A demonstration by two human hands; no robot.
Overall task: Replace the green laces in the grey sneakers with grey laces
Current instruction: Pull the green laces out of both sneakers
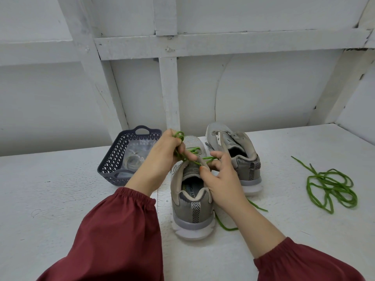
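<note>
Two grey sneakers stand heel-toward-me on the white table. The near sneaker (191,201) still carries a green lace (192,152) through its eyelets. My left hand (164,157) grips a bunch of that lace above the shoe's left side. My right hand (220,177) pinches the lace at the tongue with thumb and fingers. A loose end of the lace trails on the table by the shoe's heel. The far sneaker (233,151) has no lace. A removed green lace (330,185) lies coiled on the table to the right.
A dark grey plastic basket (113,157) sits at the left of the shoes, with clear packets inside. A white panelled wall (243,88) rises right behind the table. Dark red sleeves cover both my forearms.
</note>
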